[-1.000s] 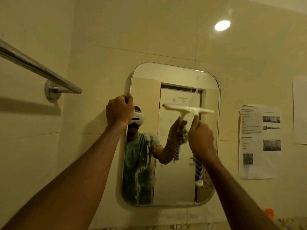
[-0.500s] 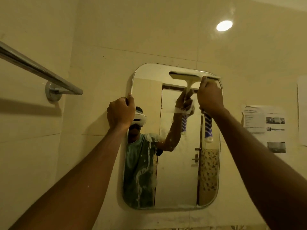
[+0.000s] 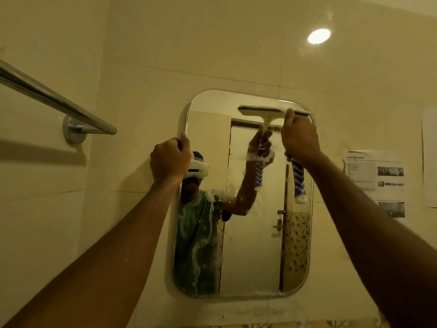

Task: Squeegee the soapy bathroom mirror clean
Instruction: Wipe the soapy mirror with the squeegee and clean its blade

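A rounded rectangular mirror (image 3: 250,252) hangs on the tiled wall, with white soap streaks down its lower left part. My right hand (image 3: 299,138) is closed on the blue-and-white handle of a squeegee (image 3: 261,112), whose pale blade lies flat against the glass near the mirror's top right edge. My left hand (image 3: 170,159) grips the mirror's left edge about a third of the way down. The mirror reflects a person with the squeegee.
A chrome towel bar (image 3: 54,100) juts out from the left wall at upper left. Printed paper sheets (image 3: 378,183) are stuck to the wall right of the mirror. A round ceiling light (image 3: 318,36) glows above.
My right hand carried the squeegee from the mirror's middle up to its top right part. My left hand stayed on the left edge.
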